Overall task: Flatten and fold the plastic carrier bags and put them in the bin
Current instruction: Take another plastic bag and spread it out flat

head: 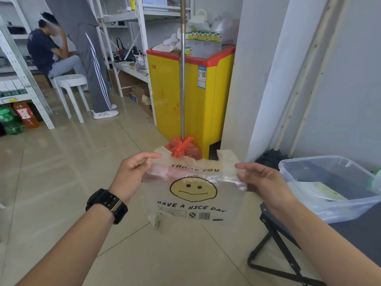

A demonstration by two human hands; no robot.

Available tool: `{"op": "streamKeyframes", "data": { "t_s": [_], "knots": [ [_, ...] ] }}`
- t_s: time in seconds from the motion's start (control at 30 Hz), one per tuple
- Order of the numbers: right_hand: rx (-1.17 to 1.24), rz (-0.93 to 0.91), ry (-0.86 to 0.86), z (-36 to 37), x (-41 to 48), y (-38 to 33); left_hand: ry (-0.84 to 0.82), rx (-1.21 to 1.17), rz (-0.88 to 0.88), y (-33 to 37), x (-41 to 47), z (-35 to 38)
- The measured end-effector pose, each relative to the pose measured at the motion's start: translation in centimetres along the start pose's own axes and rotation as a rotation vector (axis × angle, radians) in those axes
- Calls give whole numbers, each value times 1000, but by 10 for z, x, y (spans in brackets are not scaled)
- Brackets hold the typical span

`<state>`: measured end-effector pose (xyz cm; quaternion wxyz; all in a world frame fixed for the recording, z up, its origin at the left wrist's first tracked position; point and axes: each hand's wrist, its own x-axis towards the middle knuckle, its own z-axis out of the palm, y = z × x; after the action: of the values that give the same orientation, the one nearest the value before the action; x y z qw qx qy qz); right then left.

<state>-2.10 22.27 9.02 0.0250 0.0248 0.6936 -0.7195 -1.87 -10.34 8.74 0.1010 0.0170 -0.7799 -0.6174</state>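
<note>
— Whereabouts of the carrier bag [193, 195]?
— Held up in mid-air, straight in front of the yellow cabinet [165, 96] and nearer the camera, clear of the floor [61, 166]. Clear plastic, printed with a yellow smiley face and "HAVE A NICE DAY" beneath.

— Hands?
— Both clamped on it. On one side the left hand [132, 174], black watch [107, 205] on the wrist, pinching the upper left edge between thumb and fingers, forefinger stretched out straight. On the other the right hand [261, 180], pinching the upper right edge. Well apart, with a wrinkled band of plastic stretched between them across the "THANK YOU" lettering.

— Handles?
— Sticking up above that band, toward the foot of the cabinet. Lower left corner crumpled.

— And the bin [329, 211]?
— Right of the cabinet and nearer, past the white wall corner, resting on a dark tabletop [354, 230]. Clear plastic. Something pale and flat with a yellow print lying inside; too blurred to say more.

— Anything else by the cabinet?
— A metal pole [182, 79] upright against its front, a knotted red bag [183, 148] at the pole's foot, just behind the held one. A white stool [70, 83] well off to the cabinet's left.
</note>
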Motion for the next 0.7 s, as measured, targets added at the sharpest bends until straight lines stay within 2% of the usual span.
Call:
{"op": "streamKeyframes", "data": {
  "t_s": [0.2,0.27,0.37,0.6,0.7],
  "knots": [
    [-71,18,72,-3,4,4,-50,-123,-270,1,-1,5],
    [-96,55,70,-6,6,5,-106,-97,-293,-1,0,3],
    [-206,78,58,-11,7,4,-185,24,-228,-2,0,-2],
    [-499,-101,31,-10,3,-1,-124,442,79,-8,2,-5],
    [-662,-181,-49,-9,3,1,-134,483,114,-5,2,-10]
  ]
}}
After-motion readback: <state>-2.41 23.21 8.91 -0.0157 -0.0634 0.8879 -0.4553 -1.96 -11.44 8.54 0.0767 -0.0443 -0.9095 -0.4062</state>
